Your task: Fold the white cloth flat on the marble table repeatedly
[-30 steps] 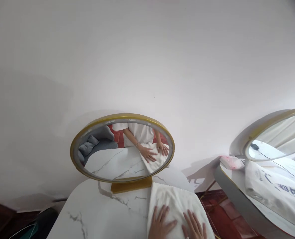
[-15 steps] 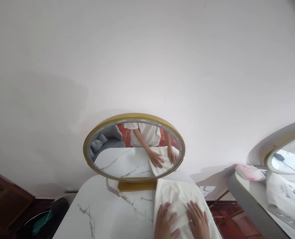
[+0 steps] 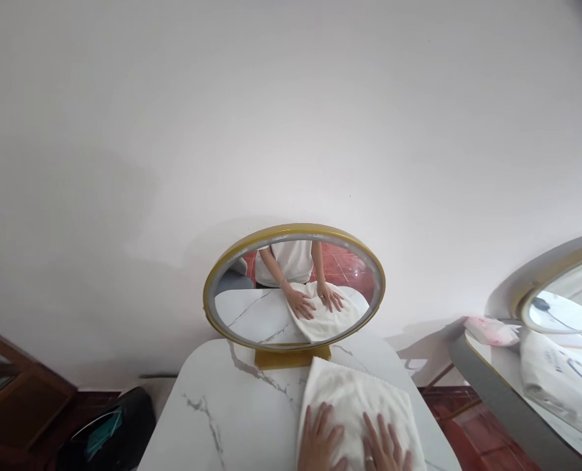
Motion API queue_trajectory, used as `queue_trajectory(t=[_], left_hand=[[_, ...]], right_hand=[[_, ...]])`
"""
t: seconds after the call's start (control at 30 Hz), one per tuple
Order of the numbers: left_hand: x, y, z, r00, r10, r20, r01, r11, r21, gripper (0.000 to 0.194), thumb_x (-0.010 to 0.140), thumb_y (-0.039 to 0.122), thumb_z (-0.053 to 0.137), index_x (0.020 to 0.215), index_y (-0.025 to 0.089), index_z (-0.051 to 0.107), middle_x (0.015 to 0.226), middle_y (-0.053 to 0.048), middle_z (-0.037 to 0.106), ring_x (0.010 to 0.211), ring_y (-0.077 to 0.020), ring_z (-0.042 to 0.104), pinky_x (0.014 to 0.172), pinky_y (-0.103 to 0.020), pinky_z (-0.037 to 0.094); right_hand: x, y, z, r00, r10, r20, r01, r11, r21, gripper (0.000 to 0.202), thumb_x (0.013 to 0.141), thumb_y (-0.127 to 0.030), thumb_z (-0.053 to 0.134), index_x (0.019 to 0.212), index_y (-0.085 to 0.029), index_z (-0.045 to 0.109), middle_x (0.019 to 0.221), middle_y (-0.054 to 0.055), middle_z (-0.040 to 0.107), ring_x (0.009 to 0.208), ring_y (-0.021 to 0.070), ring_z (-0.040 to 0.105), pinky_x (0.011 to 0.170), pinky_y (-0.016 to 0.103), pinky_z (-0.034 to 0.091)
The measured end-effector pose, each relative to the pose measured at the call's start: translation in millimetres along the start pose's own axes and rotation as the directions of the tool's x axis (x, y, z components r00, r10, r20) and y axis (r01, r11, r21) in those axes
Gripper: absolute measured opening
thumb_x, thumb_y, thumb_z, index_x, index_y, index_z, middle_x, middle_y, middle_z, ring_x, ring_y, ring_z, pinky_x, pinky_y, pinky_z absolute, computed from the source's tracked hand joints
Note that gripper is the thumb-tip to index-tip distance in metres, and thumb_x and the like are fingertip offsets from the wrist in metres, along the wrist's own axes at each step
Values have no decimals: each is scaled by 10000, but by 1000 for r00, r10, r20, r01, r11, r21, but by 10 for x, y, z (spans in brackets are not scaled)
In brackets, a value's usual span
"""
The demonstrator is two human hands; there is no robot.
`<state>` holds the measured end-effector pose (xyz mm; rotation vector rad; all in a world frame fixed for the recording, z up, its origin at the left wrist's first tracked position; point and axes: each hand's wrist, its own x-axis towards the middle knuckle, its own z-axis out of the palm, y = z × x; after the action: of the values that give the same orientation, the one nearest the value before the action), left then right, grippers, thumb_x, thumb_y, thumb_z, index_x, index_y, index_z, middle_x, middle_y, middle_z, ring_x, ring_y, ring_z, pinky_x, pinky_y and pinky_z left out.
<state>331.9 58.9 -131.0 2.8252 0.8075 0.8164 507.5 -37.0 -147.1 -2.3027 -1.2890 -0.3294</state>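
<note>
A white cloth (image 3: 357,383) lies spread at the right part of the marble-patterned table (image 3: 242,418), its surface lightly rumpled. Its far left corner reaches the base of the mirror. My left hand (image 3: 319,439) rests palm down on the cloth's left half, fingers spread. Beside it, my right hand (image 3: 385,446) also presses flat on the cloth, fingers apart, with a ring on one finger. Neither hand grips anything. The lower parts of both hands fall outside the picture.
An oval gold-framed mirror (image 3: 294,229) stands behind the cloth, reflecting my arms. To the right is a second table (image 3: 487,366) bearing a pink-and-white packet (image 3: 492,331), a printed white cloth (image 3: 558,373) and another mirror (image 3: 521,297). A black bag (image 3: 124,432) sits at lower left.
The view has swung slightly left. Relative to the mirror, the cloth sits further left and is turned, its far edge now slanting. My right hand has come closer to my left.
</note>
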Motion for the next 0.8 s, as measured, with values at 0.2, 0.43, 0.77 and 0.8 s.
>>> queue_trajectory(t=[0.2,0.43,0.77,0.8], left_hand=[[-235,-318,-446,997,-62,-45,64,997,49,455,799,583,549,1184,340,544,1472,4,387,1349,-219,355,1124,-462,244],[-768,-787,-883,966,-205,-158,235,952,198,391,805,514,572,1152,333,586,1411,13,471,1291,-220,423,1135,-417,191],[-1467,-1190,-1135,882,-336,-331,431,859,277,346,782,511,562,1043,307,664,1266,-19,603,1199,-239,505,1110,-417,219],[-1461,-1186,-1085,868,-352,-350,454,848,274,349,789,508,548,1045,302,665,1267,-28,603,1203,-247,501,1109,-433,216]], right_hand=[[0,-617,136,997,-73,19,74,997,-29,526,884,-471,226,1271,-334,555,1392,62,479,1328,317,362,1015,644,248],[-154,-1567,277,981,-182,65,177,982,70,480,889,-408,286,1284,-324,546,1426,57,447,1366,308,306,1051,625,215],[-356,-2376,372,911,-357,209,311,924,221,481,875,-308,374,1343,-364,470,1469,33,377,1367,316,312,1064,643,213],[-347,-2371,337,897,-371,239,319,920,230,492,871,-292,377,1352,-365,456,1472,26,367,1366,309,315,1067,632,228]])
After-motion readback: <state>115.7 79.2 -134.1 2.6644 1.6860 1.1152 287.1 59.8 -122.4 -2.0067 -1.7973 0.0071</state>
